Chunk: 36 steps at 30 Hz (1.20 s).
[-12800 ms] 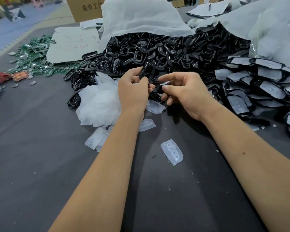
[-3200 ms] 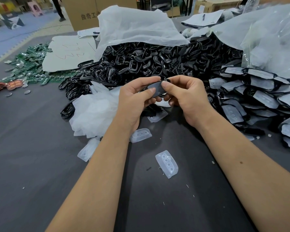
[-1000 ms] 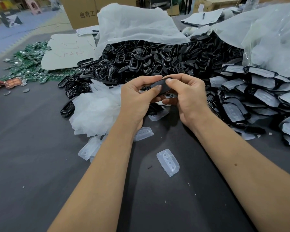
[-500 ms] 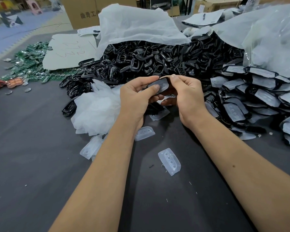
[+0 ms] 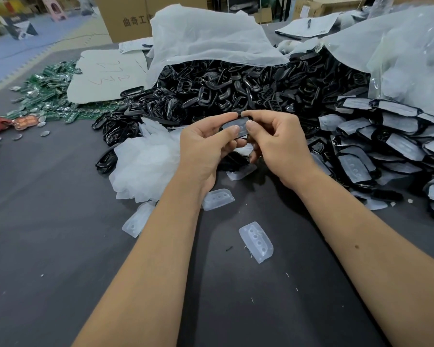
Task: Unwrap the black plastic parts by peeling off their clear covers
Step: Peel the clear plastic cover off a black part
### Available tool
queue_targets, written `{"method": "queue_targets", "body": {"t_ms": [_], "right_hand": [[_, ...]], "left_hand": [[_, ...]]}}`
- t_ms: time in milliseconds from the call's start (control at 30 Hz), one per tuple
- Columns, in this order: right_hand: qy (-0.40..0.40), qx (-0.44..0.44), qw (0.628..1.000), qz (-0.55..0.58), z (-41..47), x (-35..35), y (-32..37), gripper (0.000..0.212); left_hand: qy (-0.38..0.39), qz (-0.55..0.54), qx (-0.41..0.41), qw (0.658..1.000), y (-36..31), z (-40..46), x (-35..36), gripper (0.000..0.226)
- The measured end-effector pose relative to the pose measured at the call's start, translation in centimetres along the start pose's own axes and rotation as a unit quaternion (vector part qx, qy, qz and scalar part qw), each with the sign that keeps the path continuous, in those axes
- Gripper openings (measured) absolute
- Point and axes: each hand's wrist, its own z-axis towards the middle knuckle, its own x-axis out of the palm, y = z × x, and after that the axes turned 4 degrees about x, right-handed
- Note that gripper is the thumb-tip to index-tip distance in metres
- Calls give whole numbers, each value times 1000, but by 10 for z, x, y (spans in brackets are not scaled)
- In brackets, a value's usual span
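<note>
I have one black plastic part (image 5: 236, 126) pinched between both hands above the bench (image 5: 48, 234), in front of the heap of bare black parts (image 5: 226, 88) at twelve o'clock. My left hand (image 5: 206, 146) grips its left end, thumb on the face and fingers curled behind; my right hand (image 5: 276, 144) pinches the right end, thumb tip pressed on the clear cover (image 5: 239, 126) that is still on it. The part looks small, light and rigid, so I judge it will not bend under a firm grip; the cover is thin, soft and probably a little slick, so the place to take it is at its rim, where a nail can lift an edge, while the other hand holds the black frame by its sides. At twelve o'clock a white bag (image 5: 206, 41) lies open with bare parts spilling from its mouth. At two o'clock a clear plastic bag (image 5: 411, 58) sits over the covered parts (image 5: 386, 141), which spread out to three o'clock. Peeled covers lie apart on the bench: one (image 5: 256, 241) at six o'clock and one (image 5: 218, 199) just under my left wrist, with a mound of them (image 5: 145, 161) at nine o'clock.
</note>
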Motion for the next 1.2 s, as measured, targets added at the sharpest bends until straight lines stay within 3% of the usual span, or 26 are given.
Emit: {"method": "queue_targets", "body": {"t_ms": [233, 367, 500, 633, 700, 833, 1000, 1200], "right_hand": [[-15, -188, 968, -163, -1, -8, 4, 9], [0, -205, 955, -214, 0, -12, 4, 18], [-39, -241, 941, -233, 0, -10, 6, 11], [-69, -137, 984, -90, -4, -1, 10, 4], [-56, -36, 996, 56, -4, 2, 13, 6], [23, 117, 964, 239, -2, -2, 15, 9], [81, 145, 943, 287, -1, -4, 11, 26], [37, 162, 940, 299, -1, -1, 8, 16]], "left_hand": [[-26, -58, -64, 996, -8, 1, -1, 19], [-35, -98, -93, 990, -14, 2, -3, 15], [-13, -136, -106, 985, -16, -2, -3, 18], [9, -154, -100, 983, -16, 1, -4, 49], [9, -97, -68, 993, -13, 1, 0, 35], [-2, -15, -13, 1000, -5, 0, 3, 16], [-11, -10, -26, 1000, -4, 3, 0, 15], [-26, 16, -20, 999, -1, 4, 1, 15]]}}
